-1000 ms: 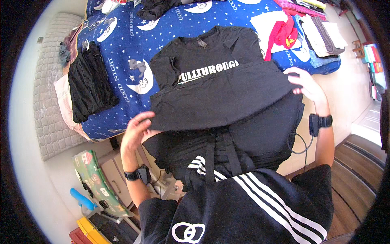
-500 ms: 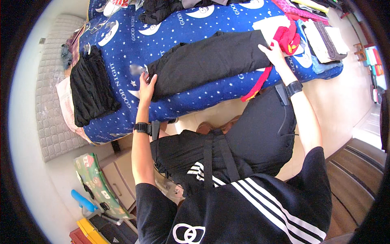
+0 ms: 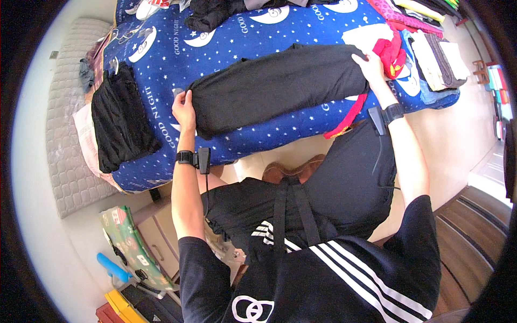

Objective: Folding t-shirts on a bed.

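Long black trousers [image 3: 274, 89], folded lengthwise into a strip, lie across a blue bedspread [image 3: 161, 35] with moons and stars. My left hand [image 3: 184, 111] pinches their left end between thumb and fingers. At the opposite end my right hand [image 3: 370, 70] has its thumb on top and its fingers closed around the edge, partly hidden. Just beyond the right hand is a red garment [image 3: 396, 51] with yellow marks, beside a white cloth [image 3: 361, 35]. Part of the red garment hangs out below the trousers.
A crumpled black garment [image 3: 121, 121] lies at the bed's left edge. Folded clothes [image 3: 439, 62] are stacked at the right, and more dark clothing [image 3: 210, 13] lies at the far side. A green patterned ironing board [image 3: 132, 237] leans at the lower left. Brown footwear [image 3: 291, 169] shows below the bed.
The left hand has shifted slightly left and its thumb and fingers have closed on the trouser end. The right hand has gripped the other end, and the trousers look straighter and smoother.
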{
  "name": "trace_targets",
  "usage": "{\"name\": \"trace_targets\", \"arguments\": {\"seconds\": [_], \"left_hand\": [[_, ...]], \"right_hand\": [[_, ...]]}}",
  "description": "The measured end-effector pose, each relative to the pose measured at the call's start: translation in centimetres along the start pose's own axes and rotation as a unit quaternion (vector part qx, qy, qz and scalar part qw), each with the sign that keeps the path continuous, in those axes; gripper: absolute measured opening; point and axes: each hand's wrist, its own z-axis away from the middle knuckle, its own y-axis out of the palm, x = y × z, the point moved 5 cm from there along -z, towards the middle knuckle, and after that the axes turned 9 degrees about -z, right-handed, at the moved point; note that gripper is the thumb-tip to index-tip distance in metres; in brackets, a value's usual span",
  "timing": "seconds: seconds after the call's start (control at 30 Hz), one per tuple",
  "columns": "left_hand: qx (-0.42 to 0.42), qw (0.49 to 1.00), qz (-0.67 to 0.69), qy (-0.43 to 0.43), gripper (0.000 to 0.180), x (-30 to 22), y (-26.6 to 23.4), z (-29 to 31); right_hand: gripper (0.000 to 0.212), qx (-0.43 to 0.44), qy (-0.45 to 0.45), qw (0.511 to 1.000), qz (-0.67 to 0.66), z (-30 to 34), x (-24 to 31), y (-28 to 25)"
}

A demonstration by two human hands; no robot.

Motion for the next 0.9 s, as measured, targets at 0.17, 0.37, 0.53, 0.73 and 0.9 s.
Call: {"name": "trace_targets", "arguments": {"seconds": [0.17, 0.37, 0.53, 0.73, 0.9], "left_hand": [[0.023, 0.994, 0.098, -0.03, 0.037, 0.7, 0.7, 0.0], [0.186, 0.951, 0.18, -0.171, 0.049, 2.2, 3.4, -1.7], [0.245, 0.923, 0.254, -0.155, 0.026, -2.4, 4.4, -0.2], [0.132, 0.914, 0.365, -0.122, 0.025, 0.5, 1.6, -2.1], [-0.061, 0.981, -0.121, 0.139, 0.05, -3.5, 0.7, 0.0]], "right_hand": [[0.05, -0.044, 0.043, 0.995, 0.077, 1.4, 2.3, 0.8], [0.054, -0.032, 0.027, 0.998, 0.047, -2.6, 1.8, 1.4], [0.051, 0.088, 0.067, 0.987, 0.115, -4.8, -2.5, 2.8], [0.046, 0.052, 0.007, 0.995, -0.079, -5.8, 1.0, 2.3], [0.054, -0.027, -0.092, 0.958, 0.269, -1.7, 5.4, 3.4]]}}
